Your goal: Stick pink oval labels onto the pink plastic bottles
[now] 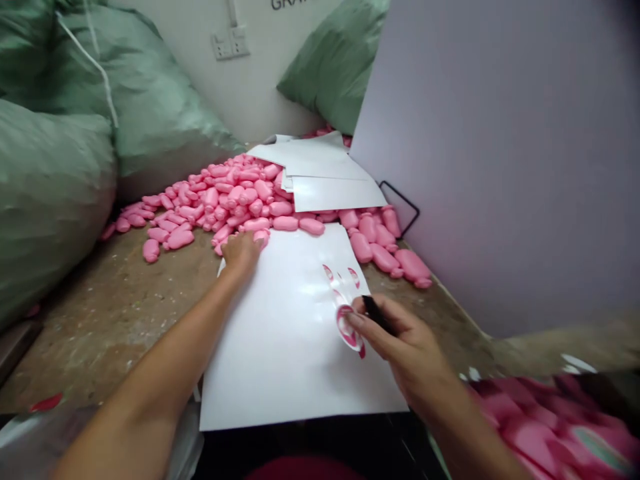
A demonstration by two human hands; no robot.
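Note:
My left hand [241,253] reaches to the near edge of a heap of small pink plastic bottles [220,197]. Its fingers close around one pink bottle [261,238], though the fingertips are partly hidden. Between thumb and forefinger, my right hand [400,333] pinches a round pink-and-white sticker [347,327]. A black object [375,313], its kind unclear, is also tucked into that hand. Under both hands lies a white sheet [270,347], with several more small stickers [353,277] near its right side.
Large green sacks [135,100] lean at the left, another green sack [335,67] at the back. White sheets [330,190] lie over the heap. A pale panel [500,147] rises on the right, with a black wire bracket [405,207] beside it. More pink items [545,420] sit low right.

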